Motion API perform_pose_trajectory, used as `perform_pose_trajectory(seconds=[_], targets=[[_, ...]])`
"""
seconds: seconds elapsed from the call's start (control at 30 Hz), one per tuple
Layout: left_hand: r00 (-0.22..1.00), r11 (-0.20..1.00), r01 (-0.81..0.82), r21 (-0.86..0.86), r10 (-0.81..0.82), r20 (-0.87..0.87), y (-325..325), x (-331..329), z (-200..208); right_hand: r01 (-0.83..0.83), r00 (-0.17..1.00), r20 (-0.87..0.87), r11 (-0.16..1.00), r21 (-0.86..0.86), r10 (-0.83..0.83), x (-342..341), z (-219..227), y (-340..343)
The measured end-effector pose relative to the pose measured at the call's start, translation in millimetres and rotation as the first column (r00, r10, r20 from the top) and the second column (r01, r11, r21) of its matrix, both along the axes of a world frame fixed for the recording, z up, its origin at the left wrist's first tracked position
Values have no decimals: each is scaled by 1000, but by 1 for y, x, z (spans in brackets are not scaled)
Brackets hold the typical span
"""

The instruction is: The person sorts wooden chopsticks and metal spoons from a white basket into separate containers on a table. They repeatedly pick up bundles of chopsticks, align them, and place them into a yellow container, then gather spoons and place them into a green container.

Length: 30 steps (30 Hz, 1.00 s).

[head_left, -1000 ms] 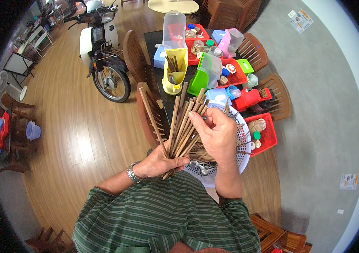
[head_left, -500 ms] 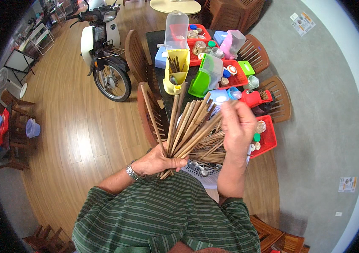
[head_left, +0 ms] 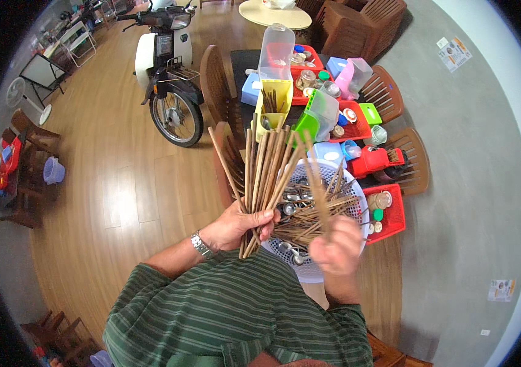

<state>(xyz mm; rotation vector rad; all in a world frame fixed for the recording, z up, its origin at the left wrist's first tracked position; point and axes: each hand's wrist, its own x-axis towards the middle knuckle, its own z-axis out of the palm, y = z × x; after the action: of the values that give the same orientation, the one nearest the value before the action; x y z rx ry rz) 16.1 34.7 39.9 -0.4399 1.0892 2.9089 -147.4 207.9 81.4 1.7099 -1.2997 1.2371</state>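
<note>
Found pinched between thumb and curled fingers of the left hand (head_left: 245,225): a fanned bundle of long, slender brown wooden chopsticks (head_left: 266,171). Gripped low, with short ends showing beneath the fist, probably to align the shafts there while leaving the upper ends spread and in plain sight. Observed in the right hand (head_left: 337,244): fingers closed about the lower end of a motion-blurred light-brown wooden stick (head_left: 318,196). Held tip-up beside the bundle; cannot tell whether single or doubled, nor exact finger placing.

Recorded below: a round, perforated, pale lavender plastic basket (head_left: 312,274), bearing a crisscross heap of loose brown wooden chopsticks (head_left: 306,227) and silver metal spoons (head_left: 297,258). Judged set close to the body for easy reach by both hands.

Listed beyond: a yellow plastic caddy (head_left: 284,92) with clear lid raised, leaving access to the upright utensils inside. Noted nearby: a green plastic caddy (head_left: 304,125) with clear cover. Noted rightward: a red rectangular plastic basket (head_left: 399,226), apparently for keeping jars (head_left: 383,199) grouped.
</note>
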Motion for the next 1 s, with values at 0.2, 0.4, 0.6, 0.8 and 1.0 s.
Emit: perform_pose_trajectory(seconds=[0.2,0.4,0.6,0.8,1.0], targets=[[994,983,-105,150,108,-13,-6,-4,-6,-153,976,-112,957,245,185,34,-40,-23],[994,996,-84,-15,83,-68,-10,-2,-8,-186,974,-62,922,339,219,38,-63,-21],[974,940,-222,-260,224,-22,0,-9,-14,-250,706,708,932,263,-11,22,-57,-19],[996,533,-89,-842,63,-65,37,-21,-23,-539,282,909,734,414,-306,30,-58,-62],[997,398,80,-914,-45,68,24,1,-2,-560,-565,819,775,-292,-99,3,-49,-63]])
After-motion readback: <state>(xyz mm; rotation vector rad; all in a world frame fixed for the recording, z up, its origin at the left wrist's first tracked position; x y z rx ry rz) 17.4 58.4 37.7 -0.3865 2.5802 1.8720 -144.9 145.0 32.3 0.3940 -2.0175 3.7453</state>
